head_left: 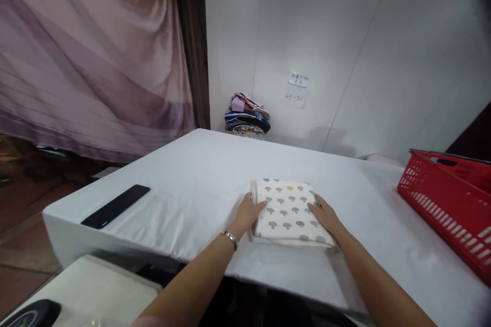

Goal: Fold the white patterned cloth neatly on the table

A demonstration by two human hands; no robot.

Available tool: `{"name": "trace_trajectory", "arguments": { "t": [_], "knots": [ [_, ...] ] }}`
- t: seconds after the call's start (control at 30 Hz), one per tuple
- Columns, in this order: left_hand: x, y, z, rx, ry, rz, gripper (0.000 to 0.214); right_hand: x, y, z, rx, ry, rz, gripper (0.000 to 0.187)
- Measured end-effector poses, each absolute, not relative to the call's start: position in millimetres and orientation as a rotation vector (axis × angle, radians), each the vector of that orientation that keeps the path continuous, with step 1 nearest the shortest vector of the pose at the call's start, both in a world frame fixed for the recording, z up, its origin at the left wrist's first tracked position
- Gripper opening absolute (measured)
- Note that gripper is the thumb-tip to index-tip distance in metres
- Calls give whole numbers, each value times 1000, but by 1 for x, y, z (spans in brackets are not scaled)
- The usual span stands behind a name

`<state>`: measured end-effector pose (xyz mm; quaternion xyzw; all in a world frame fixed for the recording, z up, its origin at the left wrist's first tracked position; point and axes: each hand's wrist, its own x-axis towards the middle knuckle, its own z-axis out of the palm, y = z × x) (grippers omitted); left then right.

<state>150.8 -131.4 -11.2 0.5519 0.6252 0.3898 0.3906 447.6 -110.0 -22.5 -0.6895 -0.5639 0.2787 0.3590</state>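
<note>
A folded white cloth [287,214] printed with grey mushrooms, plus a few yellow, green and blue ones, lies near the front of the white-covered table [192,179]. My left hand [247,213] grips its left edge, thumb on top and fingers at the side and partly hidden. On the opposite edge, my right hand [324,213] holds the cloth the same way, its thumb over the printed top. A silver bracelet [231,239] circles my left wrist.
A red plastic basket [441,204] stands at the table's right. A black flat object [117,207] rests at the left. Behind the far edge is a stack of folded fabrics [247,117] by the wall. A pink curtain [95,51] hangs at left.
</note>
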Motion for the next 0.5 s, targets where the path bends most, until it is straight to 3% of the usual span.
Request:
{"name": "trace_trajectory", "arguments": {
  "t": [0.17,0.5],
  "knots": [
    [160,-140,-3,1457,1658,933,68,457,-122,-19,-1866,-1513,726,71],
    [158,-156,-27,1257,1556,1280,54,419,-151,2,-1685,-1970,336,50]
  ]
}}
